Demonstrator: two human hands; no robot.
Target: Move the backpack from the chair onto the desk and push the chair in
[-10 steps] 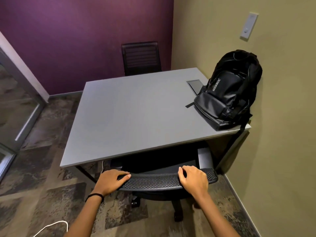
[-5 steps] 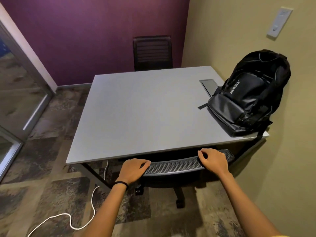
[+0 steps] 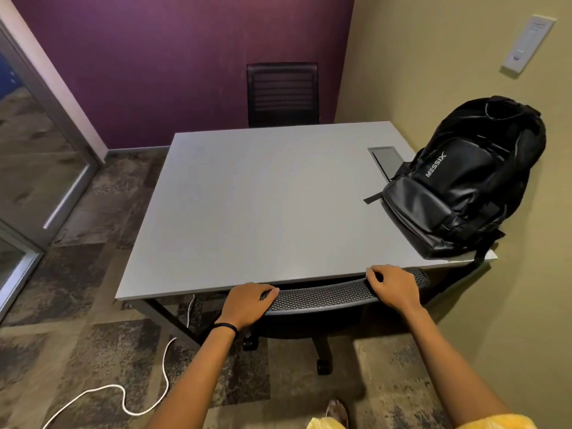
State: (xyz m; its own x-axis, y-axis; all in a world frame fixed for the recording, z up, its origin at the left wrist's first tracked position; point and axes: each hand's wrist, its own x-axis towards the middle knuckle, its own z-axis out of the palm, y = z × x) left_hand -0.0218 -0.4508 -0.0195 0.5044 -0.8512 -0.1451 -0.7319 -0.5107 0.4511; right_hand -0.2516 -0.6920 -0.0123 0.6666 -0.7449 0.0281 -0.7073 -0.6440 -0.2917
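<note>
the backpack [image 3: 464,181] sits on the surface [image 3: 263,212] at its right near corner, leaning on the wall. the left hand [image 3: 247,305] and right hand [image 3: 391,286] are clamped on the chair [image 3: 322,297] backrest. pushing further could pinch knuckles under the surface edge, or jolt the overhanging backpack off.

Chair [image 3: 328,297] seat hidden under desk [image 3: 263,212]; only backrest top, base visible. Backpack [image 3: 470,181] covers part of desk's inset panel [image 3: 385,157]. Far chair [image 3: 283,94] lower half hidden.
</note>
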